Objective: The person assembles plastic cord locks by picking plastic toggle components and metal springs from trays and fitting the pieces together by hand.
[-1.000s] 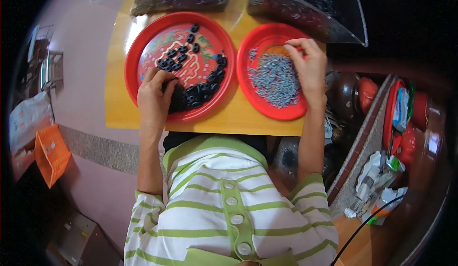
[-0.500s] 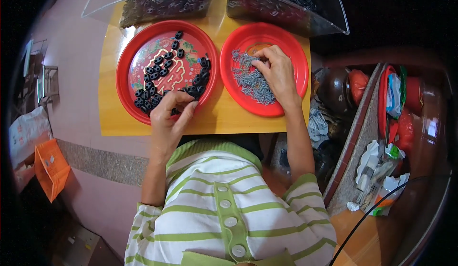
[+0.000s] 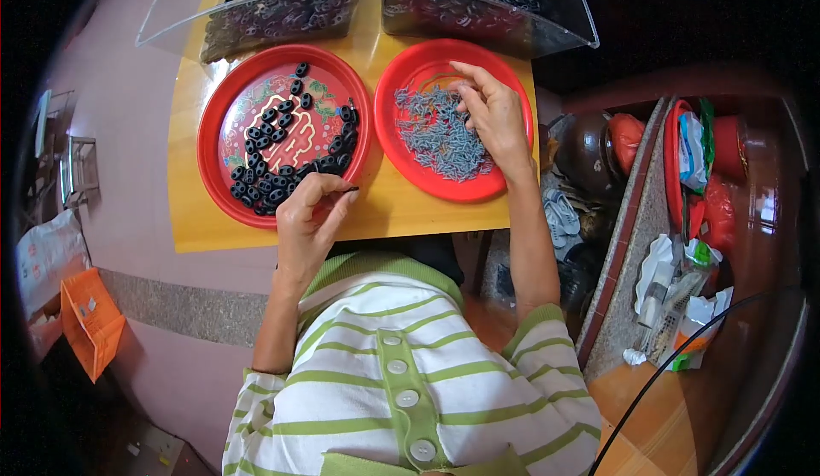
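Observation:
My left hand is at the near right rim of a red patterned tray. Thumb and forefinger pinch a small black part, seen edge-on. Many black oval parts with two holes lie in that tray, heaped along its near and right sides. Over the right side of a plain red plate is my right hand, fingers curled above grey screws. Whatever sits between its fingertips is too small to make out.
Two clear plastic bins of black parts stand at the back of the yellow table. On the right, a stone-topped ledge carries packets and a red basin. A black cable curves at lower right. An orange box is far left.
My right hand has lifted from the screws, its fingers spreading slightly. My left hand has drawn back from the heap toward the tray's rim, the black part now showing. The view has shifted slightly.

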### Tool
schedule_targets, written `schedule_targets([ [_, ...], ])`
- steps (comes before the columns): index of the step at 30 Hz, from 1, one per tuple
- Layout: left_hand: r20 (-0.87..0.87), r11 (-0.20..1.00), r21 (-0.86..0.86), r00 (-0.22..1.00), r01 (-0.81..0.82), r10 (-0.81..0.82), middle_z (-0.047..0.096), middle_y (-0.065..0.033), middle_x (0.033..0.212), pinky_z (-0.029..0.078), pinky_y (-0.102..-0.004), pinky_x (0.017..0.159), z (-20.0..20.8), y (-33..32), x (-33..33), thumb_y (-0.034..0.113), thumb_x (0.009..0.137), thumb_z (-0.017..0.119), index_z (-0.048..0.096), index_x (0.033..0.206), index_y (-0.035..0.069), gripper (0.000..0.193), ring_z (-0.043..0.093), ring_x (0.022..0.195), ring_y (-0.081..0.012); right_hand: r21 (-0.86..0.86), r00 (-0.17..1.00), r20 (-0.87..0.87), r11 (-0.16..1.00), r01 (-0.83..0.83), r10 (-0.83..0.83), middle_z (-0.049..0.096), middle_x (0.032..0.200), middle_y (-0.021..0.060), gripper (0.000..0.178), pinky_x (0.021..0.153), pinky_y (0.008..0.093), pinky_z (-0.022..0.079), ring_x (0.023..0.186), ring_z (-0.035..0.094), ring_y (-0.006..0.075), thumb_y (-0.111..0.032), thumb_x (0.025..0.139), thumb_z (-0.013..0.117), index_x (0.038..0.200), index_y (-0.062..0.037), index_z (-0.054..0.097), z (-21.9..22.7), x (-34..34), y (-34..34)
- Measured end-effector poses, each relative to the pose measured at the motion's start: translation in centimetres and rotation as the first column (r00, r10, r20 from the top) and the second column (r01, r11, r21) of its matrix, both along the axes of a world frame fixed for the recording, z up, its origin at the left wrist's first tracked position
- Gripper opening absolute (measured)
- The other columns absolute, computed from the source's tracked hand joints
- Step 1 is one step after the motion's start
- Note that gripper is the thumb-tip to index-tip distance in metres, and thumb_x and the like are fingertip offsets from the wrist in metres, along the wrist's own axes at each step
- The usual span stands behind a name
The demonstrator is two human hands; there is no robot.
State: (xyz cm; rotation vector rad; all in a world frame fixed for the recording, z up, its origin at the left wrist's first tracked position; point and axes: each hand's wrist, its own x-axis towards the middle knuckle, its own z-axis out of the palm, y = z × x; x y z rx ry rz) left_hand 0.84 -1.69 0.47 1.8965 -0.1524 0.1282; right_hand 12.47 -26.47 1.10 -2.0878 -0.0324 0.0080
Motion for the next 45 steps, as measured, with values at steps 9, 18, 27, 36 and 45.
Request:
schedule_targets([
  [9, 0.031, 1.000, -0.004, 0.999, -0.020, 0.021, 0.058, -0.0054, 0.078, 0.044, -0.0206, 0.057, -0.5, 0.2, 0.0, -0.002, 0.079, 0.066, 0.059, 0.086, -0.004, 0.010, 0.054, 0.064, -0.0082, -0.130, 0.961, 0.161, 0.970, -0.205, 0.224, 0.064, 0.076, 0.0059, 0.012, 0.059, 0.0249, 0.045, 0.066, 0.058, 0.0101, -0.006, 0.079, 0.065, 0.089, 0.0002, 0.067, -0.1, 1.0, 0.6],
  [18, -0.021, 0.997, -0.069, 0.999, -0.027, 0.026, 0.059, -0.0045, 0.079, 0.043, -0.0199, 0.057, -1.2, 0.4, 0.2, -0.002, 0.079, 0.066, 0.060, 0.085, -0.003, 0.009, 0.053, 0.064, -0.0067, -0.426, 0.919, 0.304, 0.899, -0.103, 0.250, 0.062, 0.081, 0.0112, 0.011, 0.067, 0.0337, 0.047, 0.076, 0.062, 0.0264, -0.010, 0.077, 0.066, 0.084, -0.0025, 0.066, -1.6, 3.0, 2.2],
  [27, -0.090, 0.995, -0.095, 0.995, -0.041, 0.033, 0.059, -0.0054, 0.079, 0.044, -0.0204, 0.060, -1.0, 0.7, 0.1, -0.002, 0.079, 0.066, 0.060, 0.085, -0.003, 0.008, 0.054, 0.067, -0.0085, -0.681, 0.829, 0.304, 0.716, -0.156, 0.470, 0.057, 0.081, 0.0101, 0.011, 0.066, 0.0396, 0.047, 0.079, 0.059, 0.0284, -0.013, 0.077, 0.064, 0.083, -0.0038, 0.060, -1.3, 3.8, 3.1],
  [36, -0.118, 0.922, -0.385, 0.993, -0.044, -0.002, 0.061, -0.0060, 0.094, 0.046, -0.0213, 0.069, -0.8, 0.8, 0.5, 0.000, 0.082, 0.064, 0.058, 0.089, -0.003, 0.010, 0.056, 0.078, -0.0081, -0.524, 0.912, 0.206, 0.827, -0.205, 0.356, 0.058, 0.079, 0.0103, 0.012, 0.059, 0.0320, 0.045, 0.067, 0.059, 0.0224, -0.010, 0.076, 0.063, 0.084, -0.0017, 0.059, -0.1, 2.4, 2.7],
  [45, -0.107, 0.744, -0.663, 0.973, 0.082, -0.203, 0.061, -0.0117, 0.104, 0.047, -0.0240, 0.077, 0.2, -1.5, 1.7, -0.003, 0.083, 0.060, 0.055, 0.095, -0.001, 0.013, 0.058, 0.088, -0.0119, 0.620, 0.783, -0.291, 0.732, -0.283, 0.549, 0.056, 0.080, -0.0037, 0.011, 0.066, 0.0178, 0.041, 0.073, 0.049, 0.0027, -0.010, 0.082, 0.062, 0.090, -0.0017, 0.060, 1.5, -5.8, 5.5],
])
